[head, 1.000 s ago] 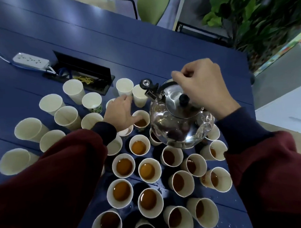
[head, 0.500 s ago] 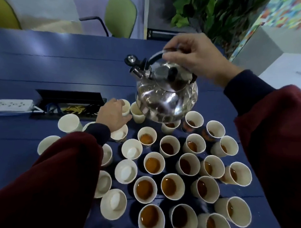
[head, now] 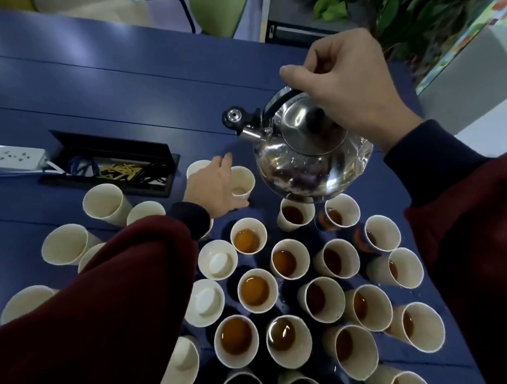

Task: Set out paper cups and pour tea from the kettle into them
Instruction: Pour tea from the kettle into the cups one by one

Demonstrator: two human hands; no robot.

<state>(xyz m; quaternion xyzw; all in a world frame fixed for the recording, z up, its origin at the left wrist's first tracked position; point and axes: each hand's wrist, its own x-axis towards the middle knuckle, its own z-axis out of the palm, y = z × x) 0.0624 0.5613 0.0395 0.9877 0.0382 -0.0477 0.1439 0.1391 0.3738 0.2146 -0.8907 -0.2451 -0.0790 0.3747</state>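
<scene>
Being listed from left to right on a blue table (head: 128,90):

1. A white power strip (head: 14,156) is being kept at the far left edge, just beside a black recessed cable box (head: 113,168).
2. Empty paper cups (head: 103,201) are being stood in a loose cluster near that box. Several are being partly hidden by a dark red sleeve (head: 106,297).
3. One empty cup (head: 242,180) is being touched on its left side by the left hand (head: 214,187). The fingers are being held straight and forward, with the thumb near the cup's base.
4. A steel kettle (head: 308,152) is being held in the air just right of that cup, with its spout pointing left. Its black handle is being gripped from above by the right hand (head: 349,82), the fingers being curled round it.
5. Cups of brown tea (head: 248,239) are being crowded together below the kettle and on toward the right edge, rims nearly touching.
6. A green chair (head: 217,12) and a leafy plant (head: 412,14) are being shown beyond the table's far side.
</scene>
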